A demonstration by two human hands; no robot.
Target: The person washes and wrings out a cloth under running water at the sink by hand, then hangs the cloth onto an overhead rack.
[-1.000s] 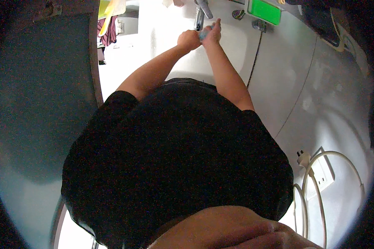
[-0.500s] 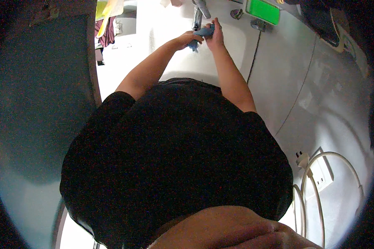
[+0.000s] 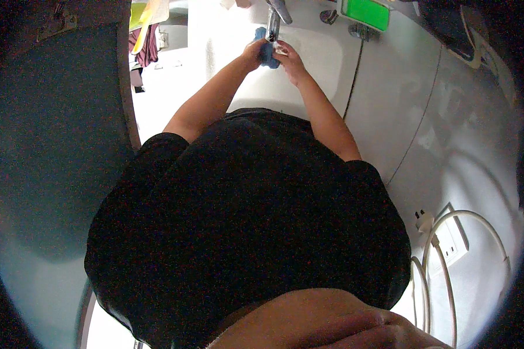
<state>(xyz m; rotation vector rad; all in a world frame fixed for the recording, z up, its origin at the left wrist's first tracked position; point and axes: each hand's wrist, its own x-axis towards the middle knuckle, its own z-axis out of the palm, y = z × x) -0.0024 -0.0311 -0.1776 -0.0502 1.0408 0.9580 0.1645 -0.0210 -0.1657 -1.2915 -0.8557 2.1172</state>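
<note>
Under the faucet, my left hand is closed around a soft blue thing that looks like a cloth. The cloth hangs vertically, showing above and beside my fingers. My right hand is just to the right of it, thumb and fingers apart and partly bent. Its fingertips are at the cloth's right edge; whether they touch is too small to tell. Both hands are over the white sink basin.
A green rectangle in a white-edged holder sits at the upper right. Dark cloth and a yellow item are at the upper left. A door-like panel stands left; a white cable loops by a wall outlet at right.
The blue cloth has turned from stretched sideways between both hands to upright in my left hand. My right hand has let go of its end, moving down and left.
</note>
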